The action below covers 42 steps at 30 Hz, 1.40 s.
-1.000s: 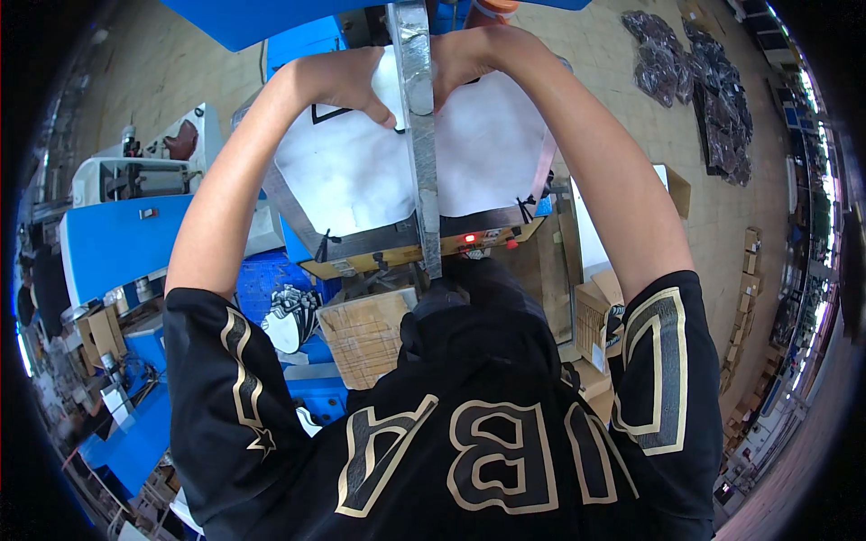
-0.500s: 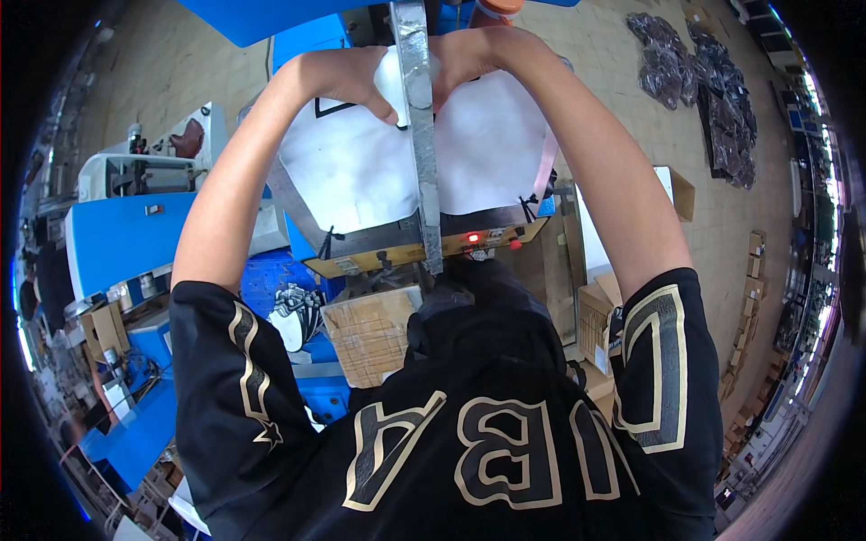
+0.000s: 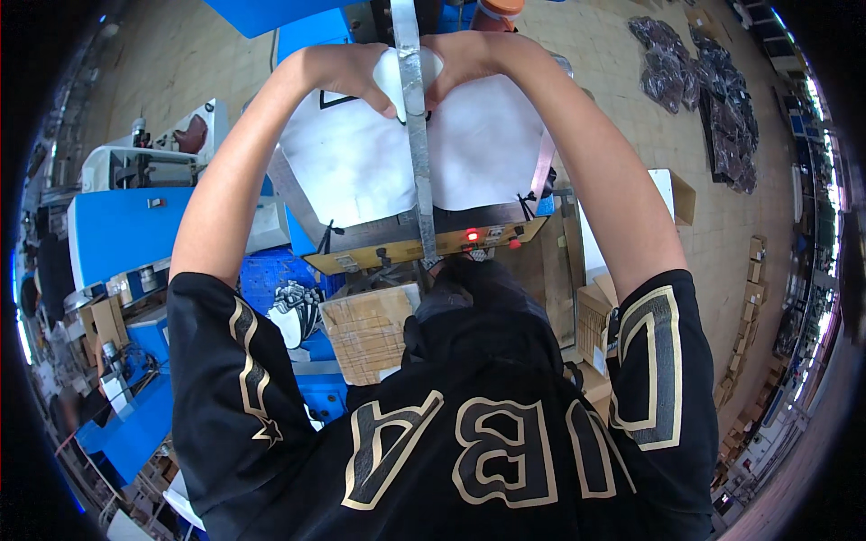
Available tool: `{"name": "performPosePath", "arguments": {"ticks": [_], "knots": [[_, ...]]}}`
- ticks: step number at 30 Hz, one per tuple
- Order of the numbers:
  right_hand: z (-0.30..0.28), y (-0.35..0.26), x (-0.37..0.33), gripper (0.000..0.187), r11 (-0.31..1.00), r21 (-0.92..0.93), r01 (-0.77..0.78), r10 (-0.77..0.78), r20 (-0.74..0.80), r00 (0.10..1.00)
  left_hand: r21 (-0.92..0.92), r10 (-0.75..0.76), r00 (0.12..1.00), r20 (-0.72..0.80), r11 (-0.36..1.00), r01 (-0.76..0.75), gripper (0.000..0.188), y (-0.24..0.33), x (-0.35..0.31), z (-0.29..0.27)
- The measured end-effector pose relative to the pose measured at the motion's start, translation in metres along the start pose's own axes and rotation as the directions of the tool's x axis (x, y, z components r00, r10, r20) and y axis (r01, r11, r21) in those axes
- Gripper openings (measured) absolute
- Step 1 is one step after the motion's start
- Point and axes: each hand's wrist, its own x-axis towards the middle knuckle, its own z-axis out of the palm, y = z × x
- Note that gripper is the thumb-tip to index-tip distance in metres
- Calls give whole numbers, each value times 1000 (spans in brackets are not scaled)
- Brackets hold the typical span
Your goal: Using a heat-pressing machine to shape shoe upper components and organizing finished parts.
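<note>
A white garment (image 3: 361, 158) lies spread flat on the grey platen (image 3: 298, 203) of a press machine in front of me. My left hand (image 3: 347, 77) grips the cloth's far edge on the left of a narrow metal bar (image 3: 415, 135) that runs down the middle. My right hand (image 3: 469, 63) holds the same far edge on the bar's right side. Both arms reach straight forward over the platen. A black printed line on the cloth shows near my left hand.
The machine's front panel (image 3: 424, 243) has a lit red lamp (image 3: 470, 235). A taped cardboard box (image 3: 365, 329) sits below it, beside blue crates (image 3: 271, 279). More cartons (image 3: 672, 194) stand right. Dark bagged goods (image 3: 704, 81) lie on the tiled floor. Blue machines (image 3: 117, 234) stand left.
Both hands have stayed at the cloth's far edge and shifted only slightly; the garment lies much as before.
</note>
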Motion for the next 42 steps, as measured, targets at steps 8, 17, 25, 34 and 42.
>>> {"name": "performPosePath", "arguments": {"ticks": [8,17,25,34,42], "knots": [[34,23,-24,87,876,-450,174,-385,-434,815,-54,55,983,-177,996,-66,88,-43,-9,22],[69,8,-64,71,822,-569,32,-424,-573,701,43,269,809,-522,956,-290,64,-24,-52,54],[142,0,-121,22,929,230,289,-79,-639,765,-23,33,648,-761,997,-79,51,7,-72,125],[348,55,-272,36,508,838,-198,758,-325,566,-502,-296,615,-731,844,-190,13,49,-113,322],[425,61,-344,54,243,885,-398,911,-68,406,-865,-13,998,-55,500,-41,24,-21,-99,489]]}}
